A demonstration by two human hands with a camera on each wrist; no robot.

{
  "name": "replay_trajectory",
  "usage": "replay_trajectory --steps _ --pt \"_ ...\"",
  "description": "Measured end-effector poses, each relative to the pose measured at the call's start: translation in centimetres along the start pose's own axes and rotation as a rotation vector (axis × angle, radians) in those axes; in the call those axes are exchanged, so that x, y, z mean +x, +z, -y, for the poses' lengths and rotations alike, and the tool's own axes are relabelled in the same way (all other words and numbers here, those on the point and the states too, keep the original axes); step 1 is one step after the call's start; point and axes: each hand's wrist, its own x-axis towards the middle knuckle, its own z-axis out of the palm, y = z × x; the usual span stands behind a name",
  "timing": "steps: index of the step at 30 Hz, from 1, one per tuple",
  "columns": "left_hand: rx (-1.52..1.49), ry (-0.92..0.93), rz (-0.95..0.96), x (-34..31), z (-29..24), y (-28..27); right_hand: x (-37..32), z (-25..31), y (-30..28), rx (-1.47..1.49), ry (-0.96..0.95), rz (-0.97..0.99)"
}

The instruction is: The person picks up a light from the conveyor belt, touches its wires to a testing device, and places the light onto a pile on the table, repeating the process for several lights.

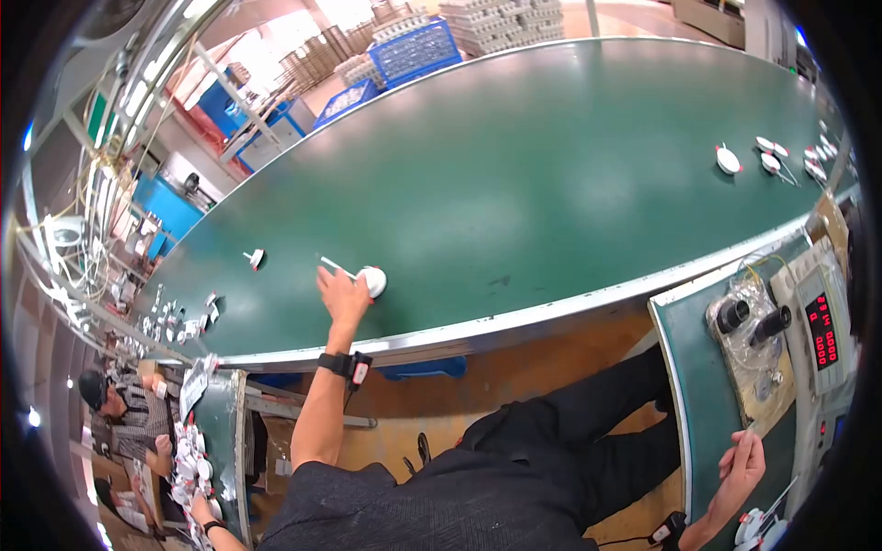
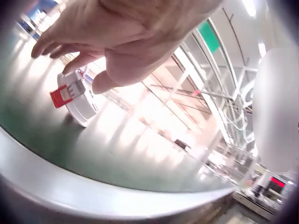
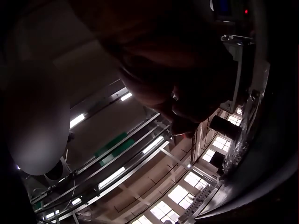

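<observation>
White round plastic piece with red parts (image 1: 372, 282) lies on the long green desk (image 1: 514, 184), close to the near edge and left of its middle. The left hand (image 1: 344, 297) is much the nearer: the disc sits just beside its thumb side, to the right of the fingers, and the thin white stem (image 1: 340, 268) runs from the disc past the fingertips, slanting toward the left end and the far edge. The fingers are loosely spread, with thumb and forefinger apart at the disc's rim; they do not grip it, and whether a fingertip touches it I cannot tell.

Farther left on the desk lies a smaller-looking white piece with a red part (image 1: 257, 260); more white pieces gather toward the left end, and another group lies at the right end.

The right hand (image 1: 740, 468) is well away, by the green side desk (image 1: 703, 395) that carries two black cylinders (image 1: 772, 323) and a pale display unit with red digits (image 1: 820, 326). Its fingers are bent together; whether they pinch anything small I cannot tell.
</observation>
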Motion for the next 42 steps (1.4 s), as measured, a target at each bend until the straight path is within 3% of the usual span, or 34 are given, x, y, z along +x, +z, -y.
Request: replay_trajectory --steps 3,5,10,12,14,17,20,23,27,28,31,35,37,39,41,42 --pt "-0.023 0.152 -0.145 4.3 -3.3 -5.2 0.6 -0.5 0.2 0.025 -0.034 0.006" --pt "-0.339 0.137 0.362 8.2 -8.7 -8.1 0.9 -0.6 0.0 0.033 -0.037 -0.001" --pt "-0.389 0.609 0.729 12.1 -28.1 -7.7 -0.5 -1.5 -1.7 0.06 -0.031 -0.038" --pt "-0.557 0.878 0.699 12.5 -36.0 -4.0 -2.7 1.8 -1.2 0.04 0.107 -0.139" --pt "-0.59 1.054 0.808 12.7 -44.4 -0.9 -4.1 3.4 -0.9 0.089 0.149 -0.166" --pt "-0.76 1.076 0.843 10.8 -56.2 0.1 -6.1 3.3 -1.9 0.074 0.292 -0.225" --pt "-0.873 1.059 0.695 9.1 -67.8 3.9 -7.7 2.3 -2.1 0.032 0.35 -0.361" --pt "-0.999 0.989 0.569 7.0 -76.4 3.4 -8.5 2.0 -2.1 0.019 0.397 -0.439" --pt "-0.951 1.098 0.218 5.3 -84.3 1.8 -6.7 5.4 -0.9 0.035 0.55 -0.414" --pt "-0.971 1.125 0.234 5.3 -85.8 2.1 -5.9 5.7 -0.8 0.042 0.559 -0.398" --pt "-1.0 1.24 0.221 6.2 -87.3 5.0 -4.8 6.0 -0.4 -0.017 0.504 -0.359" --pt "-0.793 1.206 0.426 8.1 -82.0 2.5 -3.9 6.5 0.2 0.015 0.438 -0.296" --pt "-1.108 1.112 0.303 8.9 -76.5 3.3 -3.8 6.4 0.6 0.007 0.367 -0.269" --pt "-1.369 0.818 0.935 10.0 -69.4 -1.5 -4.0 6.4 0.8 0.028 0.296 -0.21" --pt "-1.545 0.57 1.38 8.8 -60.9 -10.8 -3.5 6.4 1.6 0.058 0.183 -0.167" --pt "-1.645 0.54 1.425 7.3 -57.0 -15.2 -3.0 6.9 1.9 0.083 0.172 -0.117"
